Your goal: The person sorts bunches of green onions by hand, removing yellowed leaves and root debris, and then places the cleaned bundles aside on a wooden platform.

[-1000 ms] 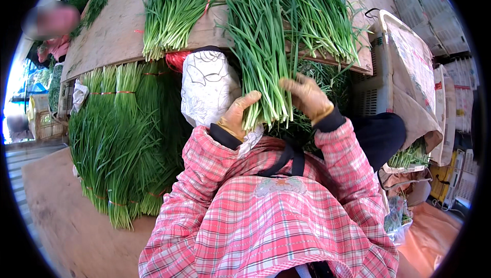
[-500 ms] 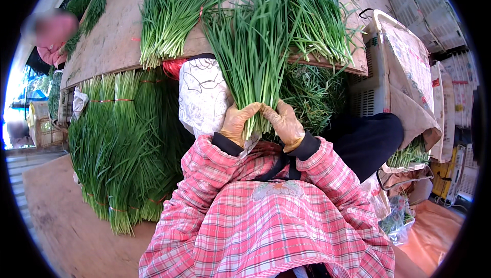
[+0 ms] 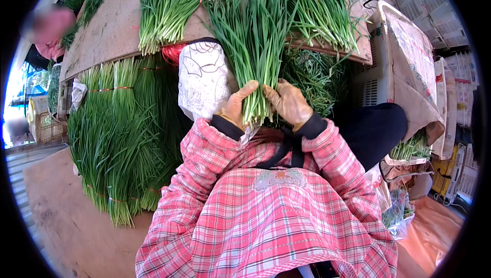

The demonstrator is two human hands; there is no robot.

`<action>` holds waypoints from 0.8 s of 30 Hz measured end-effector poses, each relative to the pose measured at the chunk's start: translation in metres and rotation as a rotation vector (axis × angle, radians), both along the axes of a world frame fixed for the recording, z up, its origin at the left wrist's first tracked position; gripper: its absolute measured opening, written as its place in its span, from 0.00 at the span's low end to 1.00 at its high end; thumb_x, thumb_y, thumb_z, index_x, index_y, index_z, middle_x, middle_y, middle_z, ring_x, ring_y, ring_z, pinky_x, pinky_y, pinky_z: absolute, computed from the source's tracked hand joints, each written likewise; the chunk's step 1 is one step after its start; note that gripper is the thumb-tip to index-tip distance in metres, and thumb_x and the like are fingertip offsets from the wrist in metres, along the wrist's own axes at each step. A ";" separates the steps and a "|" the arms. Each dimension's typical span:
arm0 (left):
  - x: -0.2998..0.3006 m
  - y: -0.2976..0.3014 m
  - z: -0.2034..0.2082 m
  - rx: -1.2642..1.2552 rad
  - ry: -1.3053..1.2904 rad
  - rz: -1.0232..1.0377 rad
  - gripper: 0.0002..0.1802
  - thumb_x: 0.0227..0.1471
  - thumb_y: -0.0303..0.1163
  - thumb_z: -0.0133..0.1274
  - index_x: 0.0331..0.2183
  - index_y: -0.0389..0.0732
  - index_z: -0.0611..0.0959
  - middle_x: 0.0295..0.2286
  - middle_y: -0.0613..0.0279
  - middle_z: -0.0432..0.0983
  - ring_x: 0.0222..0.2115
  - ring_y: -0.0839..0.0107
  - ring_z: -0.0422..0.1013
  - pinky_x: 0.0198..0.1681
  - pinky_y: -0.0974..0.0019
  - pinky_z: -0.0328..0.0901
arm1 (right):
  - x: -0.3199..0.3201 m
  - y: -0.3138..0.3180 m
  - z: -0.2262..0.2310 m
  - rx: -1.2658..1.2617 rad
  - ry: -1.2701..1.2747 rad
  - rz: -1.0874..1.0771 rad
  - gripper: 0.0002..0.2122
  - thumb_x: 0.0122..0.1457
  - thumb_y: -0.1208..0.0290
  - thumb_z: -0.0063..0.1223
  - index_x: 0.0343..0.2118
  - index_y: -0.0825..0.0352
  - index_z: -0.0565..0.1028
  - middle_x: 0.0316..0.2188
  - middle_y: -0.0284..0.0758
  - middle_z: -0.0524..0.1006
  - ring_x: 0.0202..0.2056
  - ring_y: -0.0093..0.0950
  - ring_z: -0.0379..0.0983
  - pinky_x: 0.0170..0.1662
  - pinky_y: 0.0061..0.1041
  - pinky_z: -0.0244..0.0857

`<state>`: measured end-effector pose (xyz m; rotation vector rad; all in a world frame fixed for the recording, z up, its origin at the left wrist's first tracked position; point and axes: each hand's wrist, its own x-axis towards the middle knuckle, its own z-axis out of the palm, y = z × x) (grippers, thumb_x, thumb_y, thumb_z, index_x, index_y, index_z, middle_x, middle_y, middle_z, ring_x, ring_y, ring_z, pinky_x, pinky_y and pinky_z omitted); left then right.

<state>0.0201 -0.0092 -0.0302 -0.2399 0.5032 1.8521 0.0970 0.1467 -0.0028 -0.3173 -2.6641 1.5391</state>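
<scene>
A loose bunch of garlic chives [image 3: 255,48] stands between my hands, its pale cut ends towards me and its green leaves over the table edge. My left hand [image 3: 236,105], in a tan glove, is wrapped round the left side of the stems, thumb on top. My right hand [image 3: 290,104], gloved likewise, is curled at the right side of the stems with its fingertips against them. Its far fingers are hidden. Two more heaps of chives lie on the wooden table [image 3: 115,17]: a left heap [image 3: 169,19] and a right heap [image 3: 327,12].
Tied chive bundles [image 3: 117,135] are stacked at my left. Loose green leaves [image 3: 314,81] lie below the table edge. A covered plastic crate [image 3: 376,68] stands at the right, with more crates behind. A person in pink [image 3: 51,27] is at the far left.
My thumbs, which met across the stems, are now apart. The right hand has turned and curled at the stems' right side. Both hands sit a little higher in the picture.
</scene>
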 end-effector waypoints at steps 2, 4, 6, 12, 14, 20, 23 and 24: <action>0.003 0.004 0.009 -0.103 0.130 -0.008 0.19 0.54 0.43 0.48 0.35 0.35 0.78 0.26 0.53 0.78 0.22 0.62 0.75 0.24 0.62 0.72 | -0.003 0.011 0.012 -0.105 -0.094 0.042 0.26 0.57 0.49 0.49 0.25 0.77 0.74 0.23 0.47 0.75 0.28 0.43 0.74 0.31 0.36 0.65; 0.004 0.007 0.013 -0.137 0.133 0.002 0.18 0.53 0.42 0.50 0.34 0.36 0.78 0.25 0.53 0.78 0.21 0.64 0.74 0.22 0.63 0.71 | -0.002 0.013 0.022 -0.149 -0.147 0.023 0.28 0.56 0.49 0.50 0.34 0.80 0.72 0.27 0.49 0.75 0.28 0.41 0.75 0.32 0.34 0.66; 0.006 0.011 0.011 -0.205 0.058 -0.006 0.17 0.52 0.42 0.52 0.34 0.37 0.78 0.25 0.54 0.78 0.20 0.65 0.74 0.20 0.63 0.71 | 0.007 0.006 0.024 -0.077 0.018 -0.162 0.30 0.56 0.49 0.51 0.42 0.81 0.67 0.33 0.52 0.73 0.32 0.42 0.74 0.35 0.34 0.67; 0.013 0.013 0.005 -0.095 -0.067 0.038 0.22 0.54 0.42 0.49 0.47 0.39 0.73 0.39 0.54 0.74 0.40 0.65 0.72 0.44 0.62 0.68 | 0.039 -0.022 0.040 0.362 0.418 0.042 0.32 0.48 0.51 0.58 0.54 0.63 0.65 0.49 0.51 0.65 0.47 0.48 0.65 0.50 0.39 0.61; 0.014 0.014 0.006 -0.087 -0.004 0.054 0.19 0.55 0.42 0.49 0.44 0.40 0.74 0.37 0.58 0.75 0.38 0.66 0.72 0.42 0.63 0.68 | 0.036 -0.023 0.031 0.367 0.464 0.080 0.27 0.45 0.57 0.61 0.51 0.58 0.70 0.47 0.47 0.67 0.48 0.47 0.66 0.51 0.41 0.60; 0.012 0.010 0.026 0.006 -0.131 0.062 0.17 0.54 0.39 0.51 0.43 0.40 0.75 0.37 0.60 0.75 0.36 0.67 0.73 0.39 0.65 0.70 | 0.028 -0.022 0.027 0.329 0.478 0.032 0.25 0.42 0.64 0.63 0.48 0.58 0.72 0.46 0.45 0.70 0.49 0.46 0.65 0.52 0.42 0.60; 0.015 0.013 0.021 0.029 0.068 0.025 0.16 0.53 0.35 0.51 0.42 0.36 0.76 0.35 0.58 0.77 0.35 0.66 0.74 0.38 0.66 0.71 | 0.033 -0.021 0.024 0.226 0.472 0.004 0.29 0.40 0.69 0.65 0.49 0.63 0.70 0.48 0.43 0.69 0.51 0.44 0.64 0.53 0.38 0.60; 0.011 0.007 0.003 0.146 -0.005 -0.011 0.19 0.53 0.35 0.50 0.44 0.35 0.74 0.38 0.55 0.75 0.39 0.64 0.73 0.42 0.63 0.70 | 0.036 -0.020 0.023 0.169 0.444 -0.030 0.29 0.40 0.70 0.66 0.49 0.63 0.69 0.48 0.43 0.69 0.51 0.43 0.64 0.53 0.36 0.61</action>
